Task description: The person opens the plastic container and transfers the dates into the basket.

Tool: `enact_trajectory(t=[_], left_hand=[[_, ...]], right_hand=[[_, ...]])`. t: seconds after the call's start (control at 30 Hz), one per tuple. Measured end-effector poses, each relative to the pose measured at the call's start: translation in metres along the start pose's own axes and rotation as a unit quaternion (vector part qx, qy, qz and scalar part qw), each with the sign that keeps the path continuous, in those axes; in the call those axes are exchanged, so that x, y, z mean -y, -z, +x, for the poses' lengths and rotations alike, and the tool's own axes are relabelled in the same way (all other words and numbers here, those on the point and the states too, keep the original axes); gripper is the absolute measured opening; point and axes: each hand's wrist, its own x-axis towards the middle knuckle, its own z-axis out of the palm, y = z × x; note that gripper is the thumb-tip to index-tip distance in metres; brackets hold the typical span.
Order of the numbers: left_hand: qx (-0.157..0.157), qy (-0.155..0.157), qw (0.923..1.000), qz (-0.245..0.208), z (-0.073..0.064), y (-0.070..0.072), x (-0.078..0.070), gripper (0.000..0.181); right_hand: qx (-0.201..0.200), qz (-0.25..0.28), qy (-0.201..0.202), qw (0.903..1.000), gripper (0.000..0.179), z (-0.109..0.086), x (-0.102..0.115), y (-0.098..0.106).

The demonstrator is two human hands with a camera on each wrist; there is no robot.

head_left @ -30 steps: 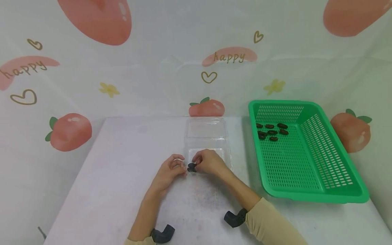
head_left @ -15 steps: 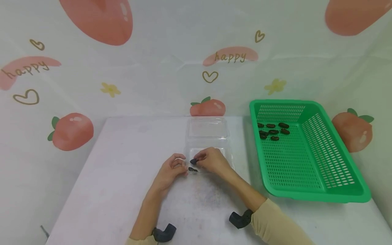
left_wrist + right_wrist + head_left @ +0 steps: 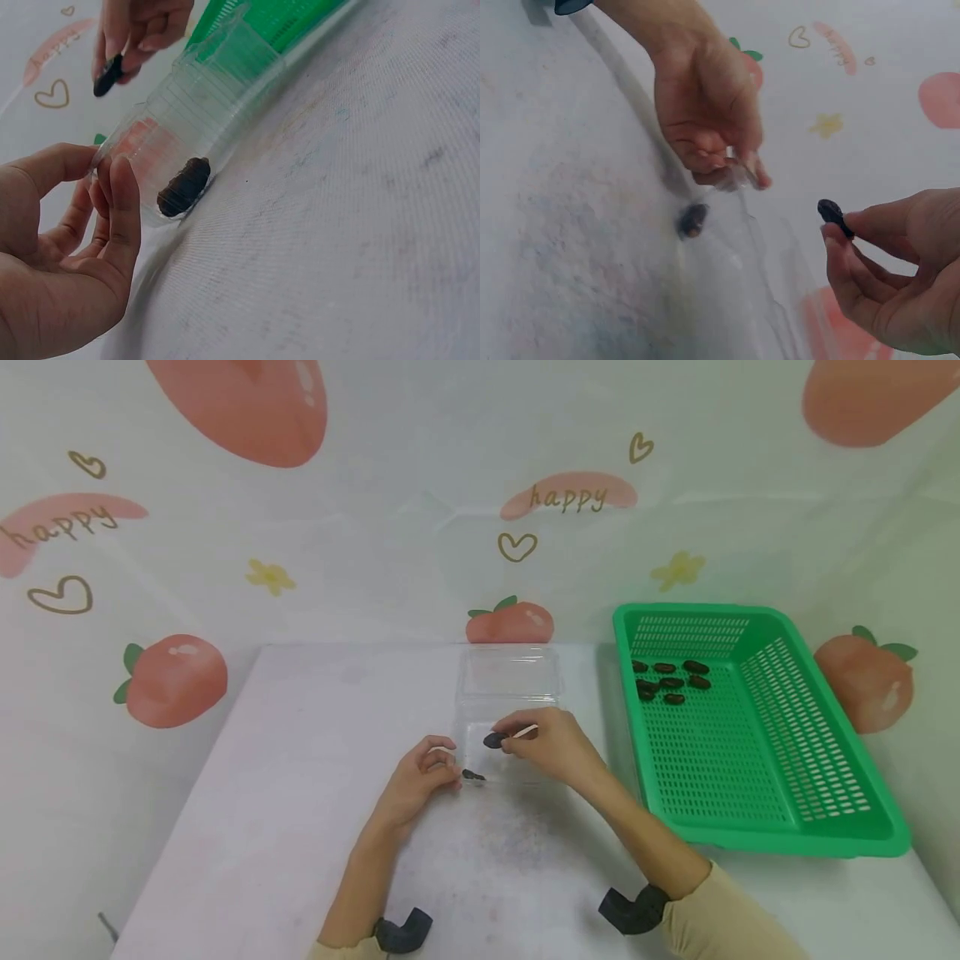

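An open clear plastic clamshell box [image 3: 510,672] lies on the white table, its lid folded back toward the wall. My left hand [image 3: 411,783] pinches the box's left rim between thumb and fingers; the left wrist view shows this grip closely. Dark, wrinkled fruit that looks like dried dates [image 3: 185,186] lies in the near left corner of the box; whether it is one or two pieces is hard to tell. Above the box, my right hand [image 3: 558,745] holds another dark date [image 3: 832,213] between thumb and fingertips, apart from the box floor.
To the right stands a green slotted plastic basket [image 3: 757,843], with several dark dates [image 3: 671,682] in its far left corner. A white backdrop printed with peaches [image 3: 510,622] rises behind the table. Black curved pieces [image 3: 405,931] sit at both wrists.
My right hand has lifted the date from beside the others in the near left corner and carried it up, away and to the right. The left hand has stayed at the rim.
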Motion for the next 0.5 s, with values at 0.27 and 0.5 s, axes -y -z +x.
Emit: enact_trajectory(t=[0.27,0.5], left_hand=[[0.005,0.0,1.0,0.008,-0.001,0.0,0.0,0.041],[0.0,0.002,1.0,0.01,-0.002,0.0,0.0,0.042]], right_hand=[[-0.004,0.101,0.039,0.9942,0.023,-0.014,0.002,0.031],[0.016,0.123,0.001,0.9923,0.027,-0.024,0.008,0.066]])
